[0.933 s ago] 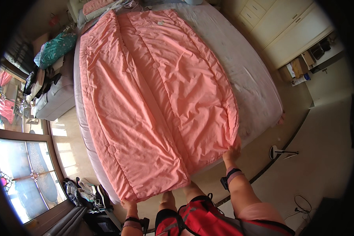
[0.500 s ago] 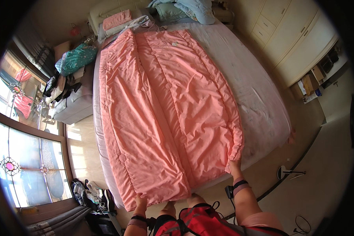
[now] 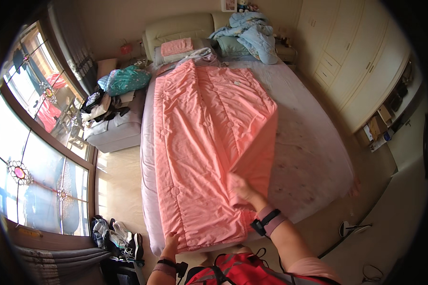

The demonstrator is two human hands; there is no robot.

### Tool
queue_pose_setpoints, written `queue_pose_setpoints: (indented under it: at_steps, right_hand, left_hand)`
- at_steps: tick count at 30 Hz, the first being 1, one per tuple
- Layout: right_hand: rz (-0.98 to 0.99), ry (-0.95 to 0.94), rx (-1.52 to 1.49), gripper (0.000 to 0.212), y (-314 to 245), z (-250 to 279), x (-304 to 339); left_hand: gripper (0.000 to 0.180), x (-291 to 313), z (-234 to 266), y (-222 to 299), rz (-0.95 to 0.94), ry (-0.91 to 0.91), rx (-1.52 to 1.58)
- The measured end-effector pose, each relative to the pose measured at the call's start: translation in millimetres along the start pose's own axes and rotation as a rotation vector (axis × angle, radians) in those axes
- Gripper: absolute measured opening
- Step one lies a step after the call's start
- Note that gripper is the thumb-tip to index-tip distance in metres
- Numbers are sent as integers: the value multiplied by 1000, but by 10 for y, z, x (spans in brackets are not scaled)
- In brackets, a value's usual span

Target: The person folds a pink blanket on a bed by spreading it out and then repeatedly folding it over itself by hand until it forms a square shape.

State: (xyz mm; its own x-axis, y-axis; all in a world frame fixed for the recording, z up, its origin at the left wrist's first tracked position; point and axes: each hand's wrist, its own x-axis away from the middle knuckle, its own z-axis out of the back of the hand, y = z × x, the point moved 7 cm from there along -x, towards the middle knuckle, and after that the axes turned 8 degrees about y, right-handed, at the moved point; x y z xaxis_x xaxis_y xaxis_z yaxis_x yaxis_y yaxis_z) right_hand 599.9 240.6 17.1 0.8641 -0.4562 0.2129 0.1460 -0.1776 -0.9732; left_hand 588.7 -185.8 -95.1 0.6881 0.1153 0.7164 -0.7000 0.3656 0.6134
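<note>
— Where's the quilt at?

— The pink quilt [image 3: 199, 142] lies lengthwise on the bed [image 3: 314, 156], from the pillows [image 3: 178, 47] down to the foot edge. Its right side is lifted and turned over toward the middle, so I'd judge this as the fold in half lengthwise, about midway through.

— And the hands?

— The right hand [image 3: 242, 189] is closed on the raised right edge, carrying it across. The left hand [image 3: 170, 242] rests on the near left corner at the foot of the bed; its fingers curl over the hem, though I can't tell if they pinch it or only press (the wrist hides part of it).

— What does the next move need?

— Probably the lifted edge laid flush along the left edge, corner to corner, while the left hand pins that corner down. The blue blanket [image 3: 252, 33] at the headboard is well clear.
</note>
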Motion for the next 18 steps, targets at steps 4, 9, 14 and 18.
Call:
queue_pose_setpoints:
  at_steps: [4, 9, 14, 18]
  right_hand:
    - [-114, -770, -27, 65, 60, -2049, 956]
    - [11, -836, 411, 60, 1412, -2495, 1437]
    - [-433, -472, 433, 53, 1880, -2016, 1333]
    - [-436, -54, 338, 42, 1753, -1215, 1033]
  left_hand:
    - [34, -99, 401, -48, 19, -80, 128]
    - [32, -4, 457, -9, 25, -172, 173]
    - [32, -109, 680, -226, 73, -182, 58]
    - [35, -403, 620, -438, 66, -172, -29]
